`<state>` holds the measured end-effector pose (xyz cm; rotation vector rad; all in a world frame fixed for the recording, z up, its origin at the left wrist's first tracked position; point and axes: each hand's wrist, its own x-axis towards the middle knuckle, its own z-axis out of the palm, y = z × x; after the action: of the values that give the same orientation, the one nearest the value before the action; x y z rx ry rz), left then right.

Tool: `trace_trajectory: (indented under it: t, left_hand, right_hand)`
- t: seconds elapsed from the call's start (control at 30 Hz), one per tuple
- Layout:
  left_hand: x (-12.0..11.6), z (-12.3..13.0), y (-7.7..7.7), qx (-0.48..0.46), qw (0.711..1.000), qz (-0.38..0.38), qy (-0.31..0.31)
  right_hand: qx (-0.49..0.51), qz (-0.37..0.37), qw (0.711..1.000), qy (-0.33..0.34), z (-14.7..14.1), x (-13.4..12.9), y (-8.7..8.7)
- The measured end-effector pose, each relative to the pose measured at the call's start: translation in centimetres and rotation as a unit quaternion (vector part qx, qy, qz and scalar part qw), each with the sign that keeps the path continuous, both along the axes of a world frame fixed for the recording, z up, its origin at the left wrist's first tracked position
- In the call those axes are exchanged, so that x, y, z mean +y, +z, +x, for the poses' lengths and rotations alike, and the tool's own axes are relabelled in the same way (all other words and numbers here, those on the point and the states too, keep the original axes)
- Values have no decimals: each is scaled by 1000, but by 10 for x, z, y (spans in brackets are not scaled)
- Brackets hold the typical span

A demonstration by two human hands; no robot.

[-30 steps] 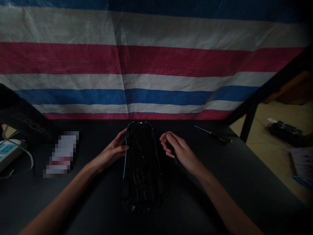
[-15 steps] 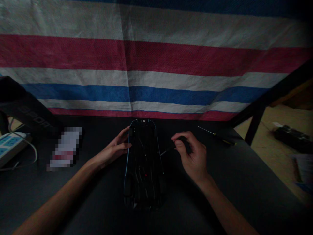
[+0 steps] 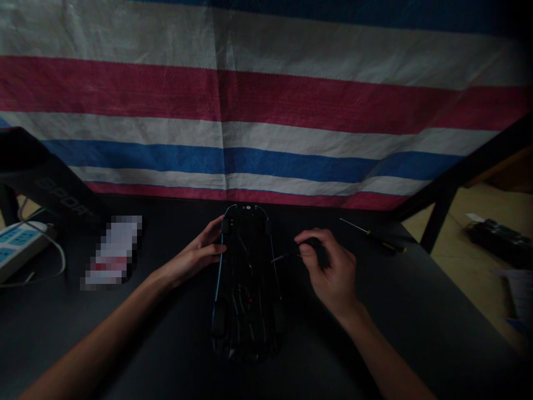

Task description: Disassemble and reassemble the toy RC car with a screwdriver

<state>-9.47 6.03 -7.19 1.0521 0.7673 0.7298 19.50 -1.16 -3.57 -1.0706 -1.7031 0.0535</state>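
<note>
A dark toy car (image 3: 250,278) lies upside down on the black table, its underside facing up and its front end pointing away from or toward me, I cannot tell which. My left hand (image 3: 204,250) steadies it, thumb and fingers pressed against its left side. In my right hand (image 3: 331,264) a screwdriver (image 3: 283,256) is gripped by its dark handle. The thin shaft points left and its tip is at the car's right edge; whether it touches a screw is too dark to see.
A second screwdriver (image 3: 385,243) with a black and yellow handle lies at the right. On the left are a blurred-out flat item (image 3: 114,253), a white power strip (image 3: 25,244) with a cable, and a dark object marked SPORT (image 3: 62,194). A striped sheet (image 3: 266,100) hangs behind.
The whole view has shifted slightly. Both hands keep their places at the toy car, and the screwdriver's tip remains by its right edge.
</note>
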Motion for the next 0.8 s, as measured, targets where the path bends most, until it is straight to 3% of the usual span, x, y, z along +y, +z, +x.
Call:
trace_trajectory:
  t: [0.47,0.8]
  left_hand:
    - [0,2,-4,-24,1000,-1,3]
    - [-4,4,4,-11,1000,-8,11]
  right_hand:
    - [-69,44,996,21,3,-5,3]
    - [-85,71,992,62,5,-5,1]
